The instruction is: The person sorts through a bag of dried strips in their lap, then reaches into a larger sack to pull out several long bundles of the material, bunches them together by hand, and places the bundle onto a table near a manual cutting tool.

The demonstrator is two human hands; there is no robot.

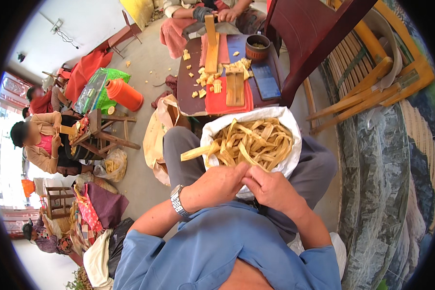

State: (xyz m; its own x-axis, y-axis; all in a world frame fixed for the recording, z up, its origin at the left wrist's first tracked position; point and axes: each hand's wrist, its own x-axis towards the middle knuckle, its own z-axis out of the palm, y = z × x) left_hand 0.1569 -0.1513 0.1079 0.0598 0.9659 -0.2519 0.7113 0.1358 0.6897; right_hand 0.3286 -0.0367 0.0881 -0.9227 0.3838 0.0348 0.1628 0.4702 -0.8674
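A white woven sack stands open between my knees, its rim folded back. Pale brown dried plant-fibre strips fill it in a loose tangle, and one flat end sticks out over the left side. My left hand, below a metal-band wristwatch, meets my right hand at the near rim. Both hands pinch at a strip that runs from the pile towards my fingers. The fingers partly hide the pinched end.
Ahead, a dark low table carries wooden blocks, yellow folded pieces, a phone and a round tin. A co-worker's gloved hand is beyond it. A red chair, paper bag and orange flask stand nearby.
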